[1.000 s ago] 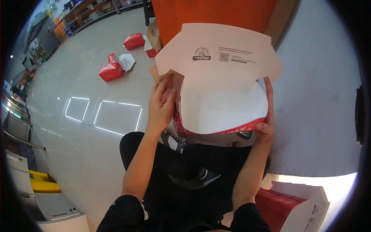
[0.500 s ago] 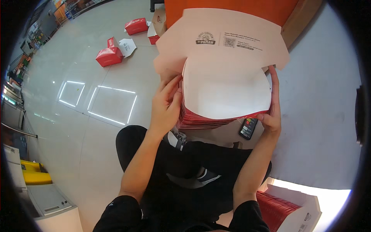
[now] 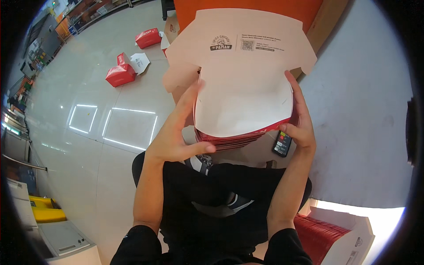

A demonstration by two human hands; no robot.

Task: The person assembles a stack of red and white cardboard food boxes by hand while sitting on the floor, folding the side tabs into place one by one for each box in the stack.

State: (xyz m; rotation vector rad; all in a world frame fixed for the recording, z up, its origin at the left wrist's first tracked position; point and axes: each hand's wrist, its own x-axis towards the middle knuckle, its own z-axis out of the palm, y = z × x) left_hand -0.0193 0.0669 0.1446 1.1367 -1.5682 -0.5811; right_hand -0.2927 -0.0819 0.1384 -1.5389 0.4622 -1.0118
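Observation:
A nested stack of red paper food boxes [image 3: 243, 110] is before me, the top one showing its white inside. Its wide pale printed lid flap [image 3: 238, 26] spreads out at the far side. My left hand [image 3: 179, 128] is at the stack's left side, thumb spread low by the near corner and fingers along the side, their tips blurred. On the right side my right hand [image 3: 301, 117] grips the stack, its thumb at the near right corner and a finger stretched up the edge. What bears the stack from below is hidden.
Red folded boxes [image 3: 121, 74] lie on the shiny tiled floor at far left. A phone [image 3: 282, 143] lies beyond my knees. Another stack of red boxes [image 3: 320, 238] stands at lower right. An orange panel [image 3: 247, 5] rises behind, and a grey surface [image 3: 357, 132] is at right.
My left hand has opened, its thumb coming away from the stack's side and swinging down and outward. The stack sits slightly further left in view. My right hand keeps its grip.

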